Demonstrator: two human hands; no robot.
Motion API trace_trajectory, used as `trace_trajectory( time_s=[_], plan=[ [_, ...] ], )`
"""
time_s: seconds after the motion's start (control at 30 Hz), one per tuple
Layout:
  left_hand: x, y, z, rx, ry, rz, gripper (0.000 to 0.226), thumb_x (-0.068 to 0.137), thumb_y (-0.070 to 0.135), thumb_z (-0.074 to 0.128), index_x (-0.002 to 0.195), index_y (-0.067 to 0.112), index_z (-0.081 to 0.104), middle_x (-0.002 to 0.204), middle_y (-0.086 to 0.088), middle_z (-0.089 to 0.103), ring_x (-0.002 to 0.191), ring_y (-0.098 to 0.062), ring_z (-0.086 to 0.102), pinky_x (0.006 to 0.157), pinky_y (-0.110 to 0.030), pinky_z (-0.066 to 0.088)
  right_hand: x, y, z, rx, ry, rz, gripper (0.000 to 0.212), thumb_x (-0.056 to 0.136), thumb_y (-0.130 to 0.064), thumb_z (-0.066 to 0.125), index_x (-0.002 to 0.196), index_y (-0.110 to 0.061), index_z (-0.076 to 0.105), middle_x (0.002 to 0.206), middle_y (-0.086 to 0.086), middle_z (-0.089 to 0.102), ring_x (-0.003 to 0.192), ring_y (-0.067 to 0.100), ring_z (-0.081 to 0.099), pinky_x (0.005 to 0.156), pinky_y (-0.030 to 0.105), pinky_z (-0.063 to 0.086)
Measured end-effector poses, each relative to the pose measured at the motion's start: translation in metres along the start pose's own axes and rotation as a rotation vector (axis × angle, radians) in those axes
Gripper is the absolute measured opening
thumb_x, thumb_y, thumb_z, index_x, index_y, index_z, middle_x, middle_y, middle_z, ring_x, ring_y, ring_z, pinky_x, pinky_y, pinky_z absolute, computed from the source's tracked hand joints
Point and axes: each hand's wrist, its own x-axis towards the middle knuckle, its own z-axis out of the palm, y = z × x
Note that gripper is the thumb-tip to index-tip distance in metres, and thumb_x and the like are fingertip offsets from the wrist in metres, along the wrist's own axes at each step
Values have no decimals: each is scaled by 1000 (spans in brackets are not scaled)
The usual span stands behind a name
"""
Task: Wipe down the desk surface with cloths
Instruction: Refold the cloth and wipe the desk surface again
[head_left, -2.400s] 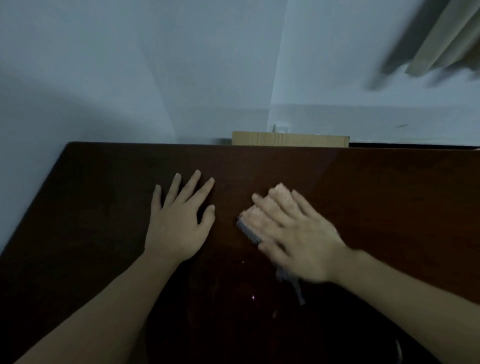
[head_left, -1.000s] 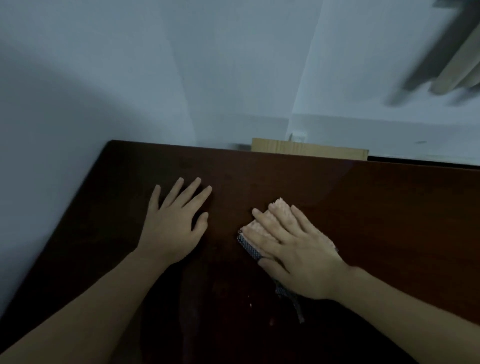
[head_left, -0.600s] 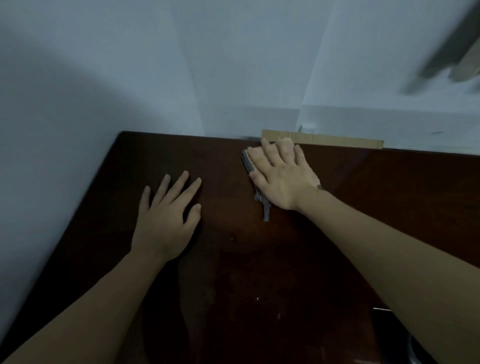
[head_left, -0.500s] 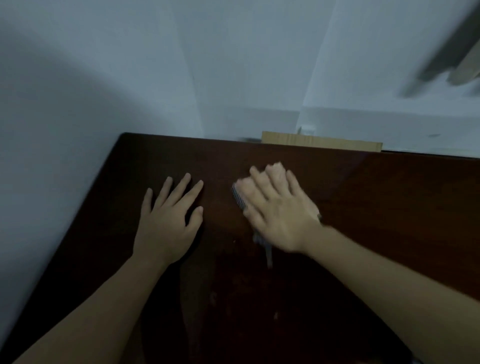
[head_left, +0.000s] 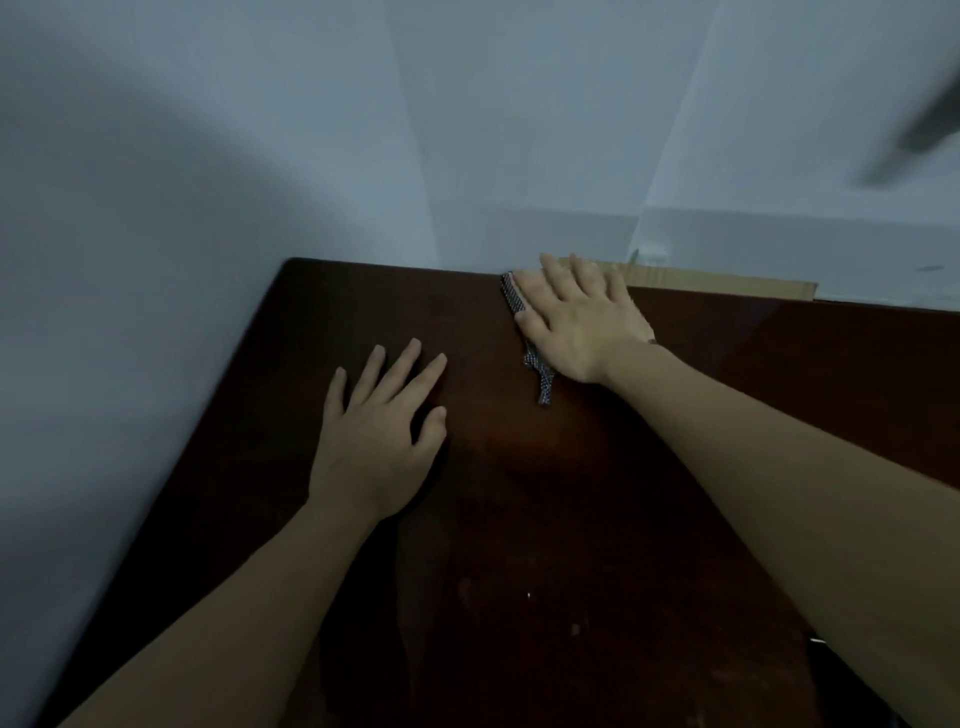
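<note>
Pushed forward again, the flat right hand (head_left: 576, 322) presses the thin, limp grey-checked cloth (head_left: 540, 382) beneath its palm at the dark glossy wooden desk's (head_left: 519, 519) far edge; left hand (head_left: 379, 441) rests open alongside, empty; palm pressure suits it best

One head-worn wide-angle view looks forward and down from above the near edge of the worktop (head_left: 675, 441), close over both forearms. It faces the far edge and far left corner, where the wall (head_left: 311, 130) fills the upper half.
</note>
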Motion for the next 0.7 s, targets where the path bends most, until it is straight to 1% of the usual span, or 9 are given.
trace_trajectory(
  time_s=[0.1,0.17,0.27,0.33,0.43,0.5,0.57,0.63,0.7],
  plan=[
    [1,0,0,0,3,3,64,94,56,20,157,46,19,168,17,7,155,-12,-3,124,-44,-6,-20,-15,6,-13,22,-51,59,106,-54,8,161,-39,-6,171,2,-11,156,30,-15,123,57,-9],
    [0,-1,0,4,2,4,65,94,56,19,157,45,19,168,16,6,155,-12,-3,124,-45,-6,-55,-27,16,-29,14,-142,61,103,-56,3,160,-39,-10,170,2,-14,155,30,-17,123,57,-9],
    [-1,-1,0,-13,22,17,68,91,58,15,157,44,23,167,15,10,156,-13,1,125,-45,-4,-105,-37,24,-31,-31,-251,67,95,-61,-7,159,-41,-13,169,-1,-17,154,28,-21,124,55,-9],
    [-2,-1,0,-29,20,21,69,90,59,15,157,44,24,167,15,11,156,-13,1,125,-45,-4,-115,-36,27,-16,-59,-271,70,90,-64,-10,157,-44,-14,168,-4,-19,153,24,-25,124,53,-12],
    [-1,-3,-1,-22,-7,15,68,91,58,17,158,43,22,168,15,10,156,-13,-1,124,-45,-6,-112,-32,22,59,-55,-284,74,87,-68,-10,157,-45,-12,167,-10,-20,152,18,-28,123,48,-16],
    [0,0,-6,-59,-24,13,69,91,58,19,158,42,23,168,15,10,156,-13,-1,124,-46,-6,-112,-23,17,123,-31,-258,76,87,-69,-9,159,-44,-6,167,-14,-16,153,14,-24,124,44,-16],
    [1,7,-13,-120,-26,46,67,93,57,23,158,42,23,168,15,11,156,-13,0,125,-47,-5,-112,-2,14,151,31,-178,79,87,-70,-7,160,-43,2,168,-16,-9,155,11,-16,125,45,-12],
    [1,23,-19,-129,-18,153,64,95,55,24,157,42,24,167,16,12,156,-11,1,126,-46,-5,-112,25,16,208,74,-79,82,87,-71,-2,161,-40,14,168,-16,2,156,10,-7,125,42,-8],
    [1,48,-22,-116,-38,266,60,99,50,28,158,41,21,167,17,9,155,-10,-1,126,-44,-6,-111,47,20,263,112,-17,79,91,-65,6,160,-33,25,168,-12,13,156,11,2,124,33,-5]
  ],
)
